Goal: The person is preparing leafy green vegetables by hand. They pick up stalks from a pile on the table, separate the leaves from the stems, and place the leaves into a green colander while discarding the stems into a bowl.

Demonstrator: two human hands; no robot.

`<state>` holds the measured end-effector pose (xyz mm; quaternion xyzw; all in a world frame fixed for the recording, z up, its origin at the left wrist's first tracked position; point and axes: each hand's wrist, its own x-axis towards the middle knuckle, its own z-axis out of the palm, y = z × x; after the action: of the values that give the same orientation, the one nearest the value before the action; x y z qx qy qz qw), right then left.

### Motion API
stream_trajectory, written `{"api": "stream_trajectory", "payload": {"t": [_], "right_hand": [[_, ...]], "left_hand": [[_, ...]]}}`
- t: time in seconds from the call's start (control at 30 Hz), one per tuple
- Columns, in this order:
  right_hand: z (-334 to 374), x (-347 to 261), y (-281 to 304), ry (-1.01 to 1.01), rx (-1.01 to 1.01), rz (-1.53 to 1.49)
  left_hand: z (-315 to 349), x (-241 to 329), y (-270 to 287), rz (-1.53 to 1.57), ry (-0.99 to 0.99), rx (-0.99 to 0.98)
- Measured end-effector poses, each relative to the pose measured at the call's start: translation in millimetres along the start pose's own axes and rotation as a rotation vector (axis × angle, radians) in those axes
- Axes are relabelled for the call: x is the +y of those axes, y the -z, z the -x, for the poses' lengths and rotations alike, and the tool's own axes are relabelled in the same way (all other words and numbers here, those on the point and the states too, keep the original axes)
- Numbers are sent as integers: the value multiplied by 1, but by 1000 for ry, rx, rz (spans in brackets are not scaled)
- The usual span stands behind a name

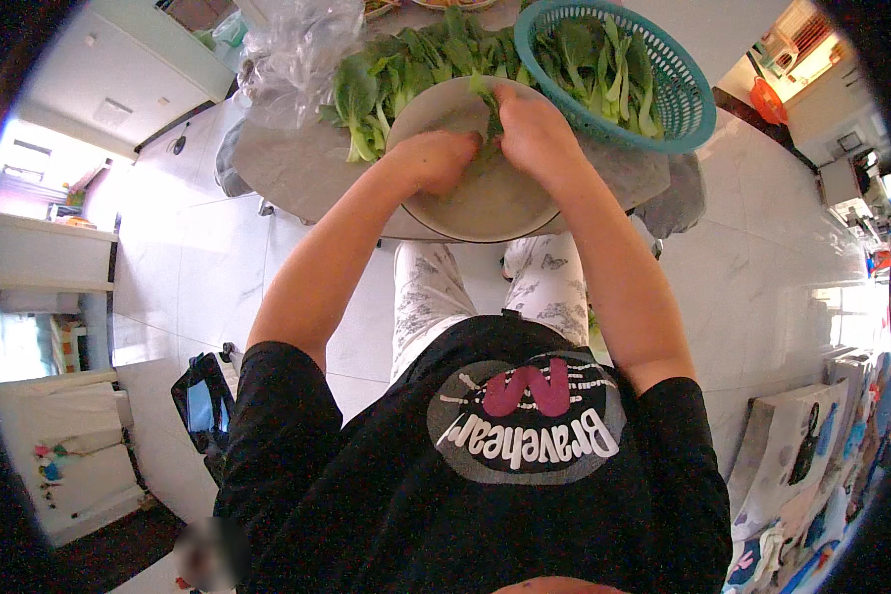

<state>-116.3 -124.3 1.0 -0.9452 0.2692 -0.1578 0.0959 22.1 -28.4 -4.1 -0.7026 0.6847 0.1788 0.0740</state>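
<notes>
A wide, pale round bowl (485, 213) sits at the near edge of the table, and both my hands are inside its rim. My right hand (533, 134) is closed around a green leafy vegetable stalk (487, 99), whose leaf shows along the thumb side. Just left of it, my left hand (441, 161) has its fingers curled inward close to the stalk; what they grip, if anything, is hidden. Behind the bowl lies a long heap of leafy greens (366, 94). More greens (604, 74) rest in a turquoise plastic basket (685, 104) at the right.
Crumpled clear plastic bags (297, 59) lie at the back left of the grey table (277, 168). The basket's rim reaches over the table's right side. A black bag or case (203, 401) stands on the tiled floor to the left. Boxes (787, 445) are at the lower right.
</notes>
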Motion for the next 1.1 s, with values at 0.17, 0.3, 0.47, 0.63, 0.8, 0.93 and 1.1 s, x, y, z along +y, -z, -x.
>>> {"api": "stream_trajectory", "payload": {"t": [0.17, 0.3, 0.47, 0.63, 0.8, 0.93, 1.1], "right_hand": [[2, -5, 8, -157, 46, -137], [6, -12, 17, -205, 81, -219], [12, -13, 24, -105, 352, -215], [10, -10, 10, 143, 539, 86], [22, -12, 12, 276, 173, 219], [21, -11, 6, 293, 103, 246], [23, -12, 1, 281, 14, 232]], "left_hand": [[-2, 1, 3, -25, -7, -33], [16, 13, 8, -20, 134, 118], [24, 11, 4, 63, 69, 392], [26, -3, 0, -7, 26, 372], [35, 16, 20, 141, 142, 416], [32, -1, 8, 173, 95, 401], [29, 0, 2, 112, 48, 418]]}}
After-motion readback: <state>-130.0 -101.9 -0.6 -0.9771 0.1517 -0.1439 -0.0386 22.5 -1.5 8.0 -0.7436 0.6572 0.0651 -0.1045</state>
